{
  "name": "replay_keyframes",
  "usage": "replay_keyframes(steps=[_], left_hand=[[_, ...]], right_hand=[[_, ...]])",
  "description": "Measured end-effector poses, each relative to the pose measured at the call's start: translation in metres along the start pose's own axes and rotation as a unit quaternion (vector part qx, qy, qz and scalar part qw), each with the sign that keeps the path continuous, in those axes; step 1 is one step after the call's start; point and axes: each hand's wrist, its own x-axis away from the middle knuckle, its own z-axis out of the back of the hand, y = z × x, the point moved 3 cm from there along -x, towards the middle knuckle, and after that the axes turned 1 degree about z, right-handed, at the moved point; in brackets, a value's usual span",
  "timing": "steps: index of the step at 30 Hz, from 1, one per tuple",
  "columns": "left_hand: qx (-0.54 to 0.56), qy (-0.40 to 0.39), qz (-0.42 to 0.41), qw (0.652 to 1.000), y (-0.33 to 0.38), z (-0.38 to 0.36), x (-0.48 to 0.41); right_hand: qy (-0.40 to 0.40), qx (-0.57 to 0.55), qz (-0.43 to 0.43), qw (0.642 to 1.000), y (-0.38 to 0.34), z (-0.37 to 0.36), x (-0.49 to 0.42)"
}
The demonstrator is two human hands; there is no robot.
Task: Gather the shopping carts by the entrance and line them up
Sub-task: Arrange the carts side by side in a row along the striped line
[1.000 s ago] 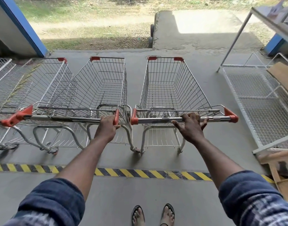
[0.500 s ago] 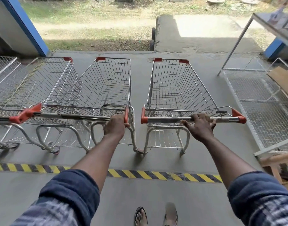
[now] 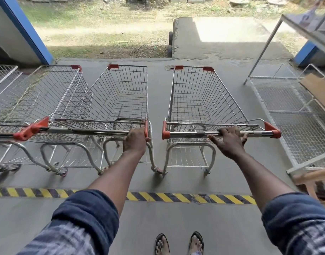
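Steel-wire shopping carts stand side by side on the grey concrete floor (image 3: 158, 218) beyond a yellow-and-black hazard stripe (image 3: 167, 197); three can be counted in full, and at the far left edge a bit more wire mesh shows that cannot be told apart as a cart. All three baskets look empty, and each handle bar carries orange end caps.

Furthest left is the left cart (image 3: 47, 100), its handle running out of view. Just beside it, with baskets overlapping in the view, is the middle cart (image 3: 125, 96). The left hand (image 3: 135, 142) is closed around the right end of the middle cart's handle, right against the orange cap, knuckles up. A narrow gap of floor separates this cart from the right cart (image 3: 202, 102), which stands apart and roughly parallel. The right hand (image 3: 229, 142) rests on top of that cart's handle near its middle, fingers curled over the bar and thumb spread out to the left, a looser hold than the other.

Right of the carts lies a white wire rack (image 3: 296, 116). Two sandalled feet (image 3: 179, 243) stand behind the stripe.
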Motion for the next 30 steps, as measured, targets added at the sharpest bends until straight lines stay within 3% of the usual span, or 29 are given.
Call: replay_keyframes(steps=[4,7,13,19,24,30], left_hand=[[0.014,-0.045,0.001,0.999,-0.001,-0.003,0.001],[-0.006,-0.086,-0.003,0.996,-0.006,-0.008,0.006],[-0.014,-0.067,0.021,0.997,-0.025,0.0,0.031],[-0.011,-0.11,0.077,0.991,-0.081,0.02,0.061],[-0.008,-0.101,0.103,0.989,-0.146,0.057,0.063],[0.033,-0.083,0.114,0.989,-0.268,0.106,0.052]], right_hand=[[0.023,0.016,0.019,0.999,-0.004,0.002,0.003],[0.073,-0.016,0.097,0.993,-0.032,0.002,0.019],[0.048,-0.009,0.228,0.972,-0.112,-0.02,0.051],[0.009,-0.024,0.205,0.978,-0.167,-0.035,0.076],[-0.001,-0.003,0.176,0.984,-0.219,-0.044,0.076],[-0.001,-0.043,0.149,0.988,-0.347,-0.086,0.09]])
